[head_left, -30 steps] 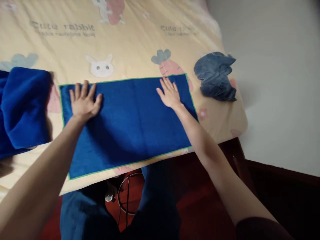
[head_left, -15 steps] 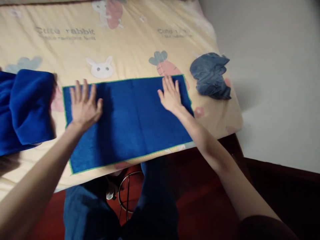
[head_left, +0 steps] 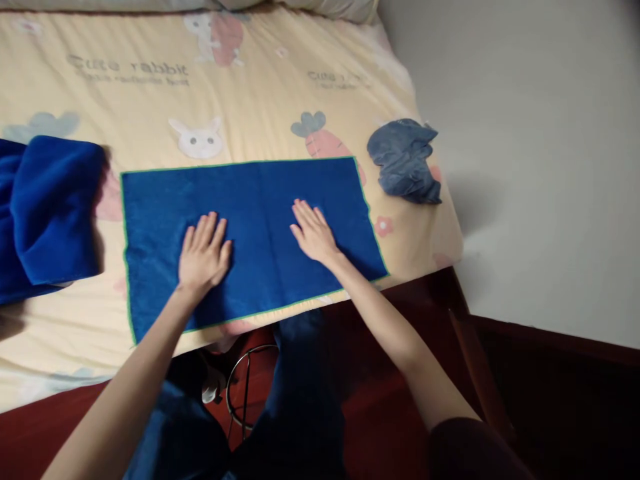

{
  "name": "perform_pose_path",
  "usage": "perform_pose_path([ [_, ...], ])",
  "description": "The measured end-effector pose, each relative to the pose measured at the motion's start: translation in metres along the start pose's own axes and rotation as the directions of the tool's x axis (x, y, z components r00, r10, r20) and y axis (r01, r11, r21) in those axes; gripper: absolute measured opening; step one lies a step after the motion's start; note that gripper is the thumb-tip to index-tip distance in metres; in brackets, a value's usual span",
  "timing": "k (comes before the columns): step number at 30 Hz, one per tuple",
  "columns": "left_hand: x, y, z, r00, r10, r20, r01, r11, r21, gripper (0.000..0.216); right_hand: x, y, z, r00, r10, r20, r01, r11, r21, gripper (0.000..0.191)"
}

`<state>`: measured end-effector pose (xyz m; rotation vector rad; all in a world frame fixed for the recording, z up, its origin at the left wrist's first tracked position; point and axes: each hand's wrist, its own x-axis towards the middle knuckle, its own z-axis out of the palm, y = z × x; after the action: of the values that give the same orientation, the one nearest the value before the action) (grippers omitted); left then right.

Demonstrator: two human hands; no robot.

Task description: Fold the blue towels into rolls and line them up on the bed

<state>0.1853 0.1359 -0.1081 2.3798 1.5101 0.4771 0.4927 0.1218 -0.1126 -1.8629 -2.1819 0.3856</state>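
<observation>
A blue towel [head_left: 250,200] with a thin green edge lies spread flat near the front edge of the bed, a faint crease running down its middle. My left hand [head_left: 203,257] rests palm down on its left half, fingers extended. On the right half, my right hand [head_left: 314,230] also lies flat with fingers stretched out. Neither hand grips anything.
At the left is a bunched blue cloth [head_left: 57,210]. A crumpled grey-blue cloth [head_left: 405,160] lies to the right. The yellow rabbit-print bedsheet [head_left: 250,100] covers the bed, with a pale wall [head_left: 540,167] on the right. Below stands a metal-ringed stool [head_left: 230,393].
Both hands have slid from the towel's far edge toward me and inward. The towel stays spread out, while the view has shifted slightly.
</observation>
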Motion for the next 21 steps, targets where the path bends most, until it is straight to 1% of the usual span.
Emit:
perform_pose_path([
  [2,-0.015,-0.03,-0.019,0.996,-0.076,-0.048,0.077,0.997,0.024,0.066,-0.011,0.05,-0.011,0.992,0.122,-0.044,-0.124,0.991,-0.043,0.059],
  [3,-0.021,-0.045,-0.028,0.99,-0.121,-0.07,0.123,0.992,0.02,0.068,-0.017,0.075,-0.016,0.984,0.162,-0.078,-0.167,0.984,-0.059,0.06],
  [5,-0.031,-0.069,-0.042,0.977,-0.199,-0.07,0.198,0.98,-0.021,0.073,-0.029,0.12,-0.023,0.969,0.19,-0.161,-0.203,0.977,-0.065,0.061],
  [7,-0.036,-0.083,-0.053,0.97,-0.239,-0.04,0.237,0.97,-0.062,0.077,-0.035,0.147,-0.028,0.961,0.186,-0.205,-0.199,0.979,-0.049,0.062],
  [8,-0.038,-0.085,-0.057,0.969,-0.243,-0.032,0.241,0.968,-0.073,0.078,-0.036,0.152,-0.031,0.959,0.191,-0.207,-0.204,0.978,-0.042,0.062],
  [9,-0.039,-0.083,-0.06,0.97,-0.241,-0.033,0.238,0.968,-0.074,0.078,-0.035,0.151,-0.034,0.957,0.21,-0.203,-0.222,0.974,-0.042,0.062],
  [10,-0.04,-0.078,-0.062,0.971,-0.234,-0.045,0.231,0.971,-0.064,0.077,-0.034,0.143,-0.036,0.952,0.233,-0.197,-0.247,0.968,-0.051,0.062],
  [11,-0.042,-0.069,-0.063,0.973,-0.221,-0.062,0.219,0.975,-0.045,0.075,-0.033,0.128,-0.039,0.947,0.253,-0.196,-0.27,0.961,-0.065,0.062],
  [13,-0.046,-0.041,-0.059,0.981,-0.172,-0.089,0.172,0.985,0.003,0.072,-0.034,0.082,-0.039,0.949,0.251,-0.193,-0.271,0.959,-0.085,0.062],
  [14,-0.049,-0.023,-0.054,0.987,-0.136,-0.085,0.138,0.99,0.021,0.07,-0.036,0.052,-0.037,0.958,0.214,-0.191,-0.232,0.97,-0.076,0.063],
  [16,-0.055,0.016,-0.035,0.997,-0.065,-0.04,0.065,0.998,0.008,0.069,-0.046,-0.012,-0.025,0.985,0.127,-0.116,-0.131,0.991,-0.026,0.062],
  [18,-0.059,0.052,-0.009,1.0,-0.018,0.001,0.018,0.998,-0.053,0.068,-0.059,-0.07,-0.005,0.999,0.01,-0.033,-0.009,1.0,0.024,0.061],
  [19,-0.061,0.067,0.004,1.0,-0.009,0.015,0.01,0.997,-0.077,0.067,-0.064,-0.093,0.006,1.0,-0.031,0.002,0.031,0.998,0.047,0.061],
  [20,-0.062,0.078,0.016,1.0,-0.01,0.019,0.012,0.996,-0.088,0.066,-0.069,-0.11,0.016,1.0,-0.026,0.018,0.025,0.998,0.058,0.062],
  [21,-0.064,0.086,0.025,1.0,-0.008,0.023,0.01,0.996,-0.09,0.066,-0.073,-0.121,0.024,0.999,-0.022,0.027,0.02,0.998,0.062,0.062],
])
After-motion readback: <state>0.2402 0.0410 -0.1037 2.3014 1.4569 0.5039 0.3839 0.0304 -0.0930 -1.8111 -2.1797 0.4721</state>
